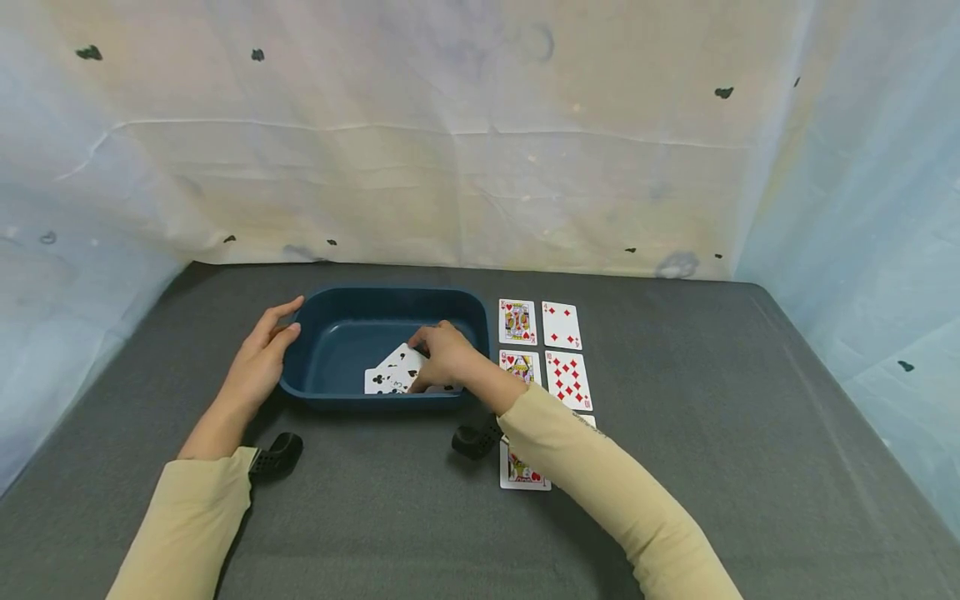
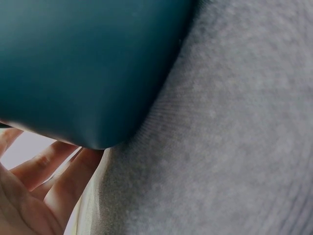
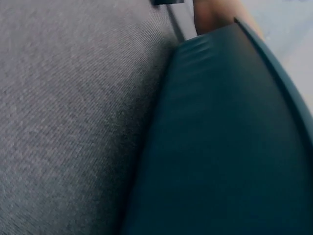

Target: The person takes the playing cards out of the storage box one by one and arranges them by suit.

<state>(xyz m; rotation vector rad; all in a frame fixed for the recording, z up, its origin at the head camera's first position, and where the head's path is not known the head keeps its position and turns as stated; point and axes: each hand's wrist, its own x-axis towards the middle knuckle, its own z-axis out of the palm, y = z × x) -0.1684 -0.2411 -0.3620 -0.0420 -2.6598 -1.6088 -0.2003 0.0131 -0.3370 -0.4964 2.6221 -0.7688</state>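
A dark blue rectangular tub (image 1: 390,402) stands on the grey cloth, with several black-suit playing cards (image 1: 396,369) lying loosely overlapped inside its near part. My right hand (image 1: 448,358) reaches over the tub's near right rim, its curled fingers and thumb gripping a card among them; the hand covers much of that card. At the tub's left end, my left hand (image 1: 258,362) touches the outer side with fairly straight fingers, thumb close by the rim. The left wrist view shows those fingertips (image 2: 90,159) against the tub's outer wall (image 2: 88,73). The right wrist view shows mainly the tub's outside (image 3: 210,137).
Right of the tub, red-suit cards lie face up in two columns: a king of hearts (image 1: 517,322), a queen (image 1: 516,364), a four of diamonds (image 1: 562,326), a ten of diamonds (image 1: 568,381). A jack (image 1: 522,471) lies nearer, partly under the right sleeve (image 1: 600,475).
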